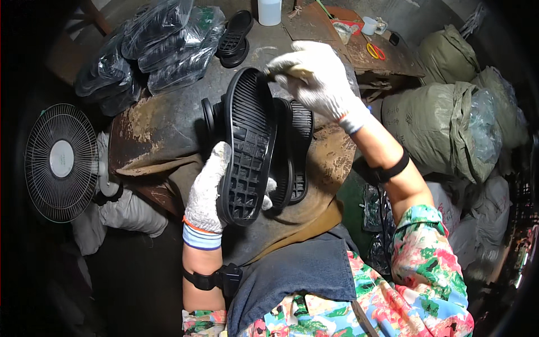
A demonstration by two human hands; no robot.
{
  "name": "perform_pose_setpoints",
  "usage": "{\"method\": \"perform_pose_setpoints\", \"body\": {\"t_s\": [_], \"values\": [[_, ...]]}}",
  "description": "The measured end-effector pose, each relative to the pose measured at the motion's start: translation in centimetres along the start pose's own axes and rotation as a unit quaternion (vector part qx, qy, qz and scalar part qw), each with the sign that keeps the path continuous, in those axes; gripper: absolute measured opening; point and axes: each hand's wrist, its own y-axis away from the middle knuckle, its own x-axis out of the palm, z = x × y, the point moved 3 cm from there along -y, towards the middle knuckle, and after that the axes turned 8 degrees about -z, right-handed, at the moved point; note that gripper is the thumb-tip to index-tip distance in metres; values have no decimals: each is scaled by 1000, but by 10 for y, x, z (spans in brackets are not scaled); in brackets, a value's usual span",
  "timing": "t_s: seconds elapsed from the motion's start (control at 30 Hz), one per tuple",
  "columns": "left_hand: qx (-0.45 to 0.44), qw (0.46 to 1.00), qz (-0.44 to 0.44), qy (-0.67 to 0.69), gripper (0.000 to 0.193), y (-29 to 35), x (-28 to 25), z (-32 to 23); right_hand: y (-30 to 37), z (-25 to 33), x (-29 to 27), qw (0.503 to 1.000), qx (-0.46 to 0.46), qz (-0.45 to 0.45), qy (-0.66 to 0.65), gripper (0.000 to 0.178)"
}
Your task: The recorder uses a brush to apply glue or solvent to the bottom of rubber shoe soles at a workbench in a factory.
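Observation:
My left hand (206,194), in a white knit glove, grips a black rubber shoe sole (247,160) around its lower end. The sole is tilted up with its ribbed and gridded hollow side toward me. Close to the sole's upper right edge is my right hand (319,78), also gloved, its fingers bent together. Whatever sits between those fingertips is too small to name. More black soles (301,129) stand on the table just behind and to the right of the held one. Another sole's edge (208,118) shows at its left.
Plastic-wrapped bundles of soles (168,48) are piled at the table's far left, beside loose soles (236,36). A white bottle (269,12) stands at the back. Scissors (375,51) lie on a side table. A fan (62,160) is at left, stuffed sacks (429,126) at right.

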Motion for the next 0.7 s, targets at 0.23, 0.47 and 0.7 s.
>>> {"method": "perform_pose_setpoints", "body": {"t_s": [0.23, 0.47, 0.7], "values": [[-15, 986, 118, 120, 75, -5, 22, -2, -19, 1, 33, 998, -56, -4, -19, 15], [-13, 983, 120, 137, 79, -9, 7, 2, 20, 3, 35, 941, 248, -99, -207, 12], [-2, 980, 139, 140, 79, -1, 8, 9, 25, 48, 40, 956, 190, -9, -225, 16]]}}
